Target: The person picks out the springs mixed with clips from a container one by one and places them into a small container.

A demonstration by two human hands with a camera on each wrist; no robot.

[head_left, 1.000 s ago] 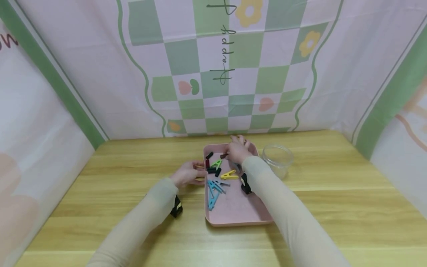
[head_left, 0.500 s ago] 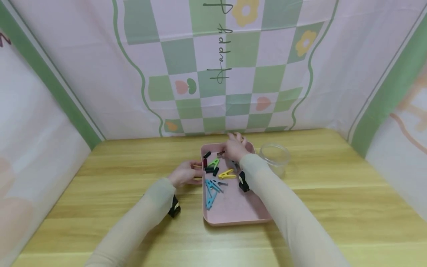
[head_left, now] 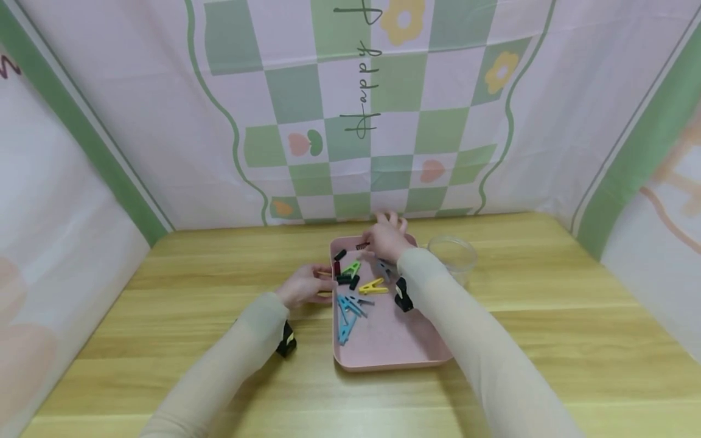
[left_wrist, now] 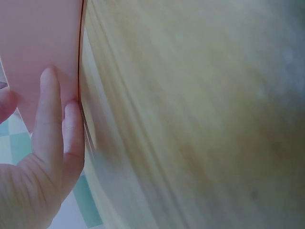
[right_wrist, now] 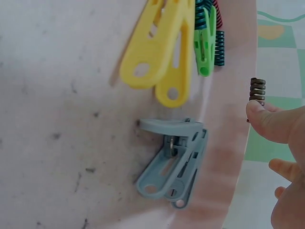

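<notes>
In the head view my right hand point(head_left: 387, 239) is over the far end of a pink tray point(head_left: 391, 364). It pinches a small dark brown coil spring point(right_wrist: 258, 90) between thumb and fingers, raised above the tray bottom. My left hand point(head_left: 303, 286) holds the tray's left side, fingers along the outer wall and thumb at the rim. Inside the tray lie several dark springs point(head_left: 341, 255), a red spring point(head_left: 337, 268), a green clip point(head_left: 352, 269), a yellow clip point(right_wrist: 157, 52), blue clips point(head_left: 347, 328) and grey clips point(right_wrist: 174, 162).
A clear round jar point(head_left: 453, 254) stands right of the tray's far end, partly behind the right sleeve. The wooden table point(head_left: 219, 261) meets a patterned cloth point(head_left: 306, 121) at the back, and more cloth hangs at both sides.
My right hand has moved slightly farther back with the spring, uncovering more of a grey clip beneath it. The left hand keeps its place on the tray.
</notes>
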